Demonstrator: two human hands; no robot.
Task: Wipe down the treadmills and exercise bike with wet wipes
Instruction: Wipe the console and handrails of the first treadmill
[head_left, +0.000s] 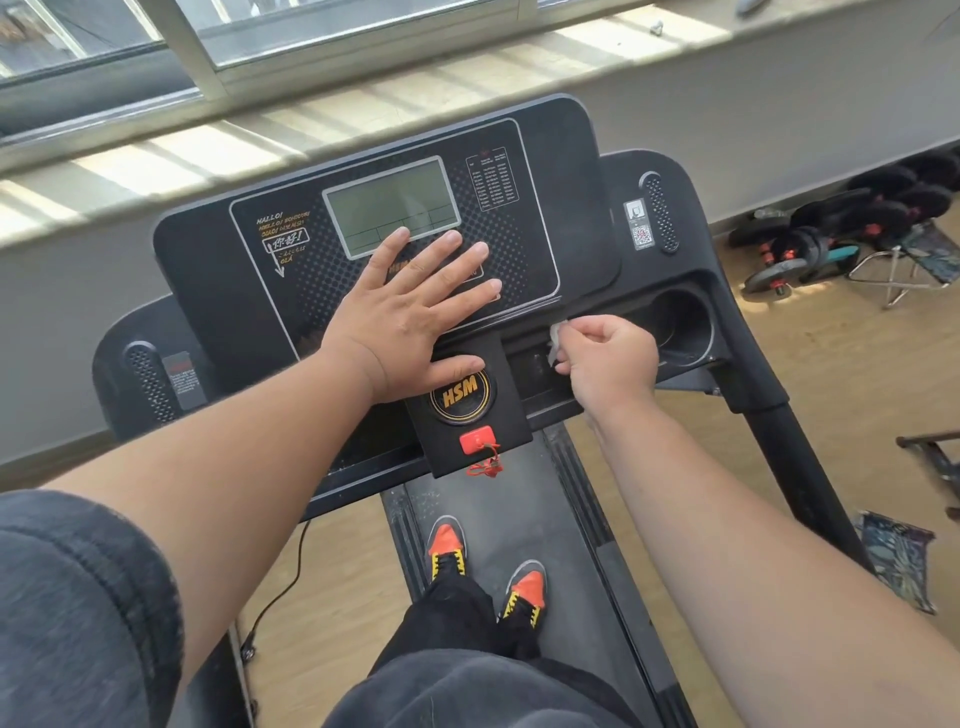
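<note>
— What's the room like?
— Wooden floor (852, 415), a long window sill (363, 109) in sun, and dumbbells (810, 239) lying on the floor to the right. A black treadmill (218, 270) faces the window; the person stands on its belt (519, 519) in orange shoes (447, 545).

— And the left hand?
— The left hand (410, 317) lies flat on the console, fingers straight and spread, fingertips just below the grey screen (389, 205), thumb by the round yellow logo (461, 397).

— The wipe?
— The right hand (608, 358) has its fingers curled round a white wipe (556, 343), pressed into the tray slot just left of the cup holder (680, 325).
</note>
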